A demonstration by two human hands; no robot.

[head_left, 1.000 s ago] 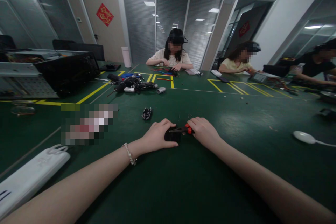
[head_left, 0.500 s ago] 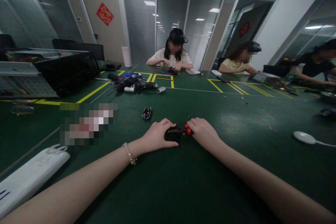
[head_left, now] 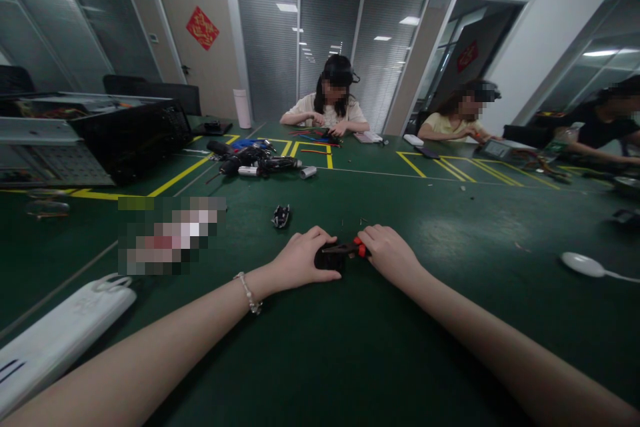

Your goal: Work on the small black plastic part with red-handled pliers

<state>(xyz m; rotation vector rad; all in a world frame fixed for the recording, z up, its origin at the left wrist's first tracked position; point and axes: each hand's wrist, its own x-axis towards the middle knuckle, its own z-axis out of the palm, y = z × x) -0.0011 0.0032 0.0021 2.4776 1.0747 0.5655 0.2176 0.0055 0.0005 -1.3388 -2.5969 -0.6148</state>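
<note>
My left hand (head_left: 303, 259) grips a small black part (head_left: 327, 261) on the green table, thumb on the near side and fingers on the far side. The part's exact kind is too dark to make out. In my right hand (head_left: 387, 248) are pliers (head_left: 345, 250) with red handles and dark, long jaws. Those jaws lie over the top of the black part; whether they pinch anything is unclear. Beyond my left hand rests a small black piece with a silvery, open inside (head_left: 281, 216). A few tiny screws or pins (head_left: 363, 221) lie just past my right hand.
A pile of black tools and cables (head_left: 255, 159) sits farther back. At the left are an open computer case (head_left: 130, 140) and a white oblong device (head_left: 65, 340). A white mouse-like object with a cord (head_left: 583, 264) lies at the right. Several people sit across the green table (head_left: 320, 360).
Both hands keep their hold on the black part and the pliers, with hardly any movement. The whole view has shifted very slightly.
</note>
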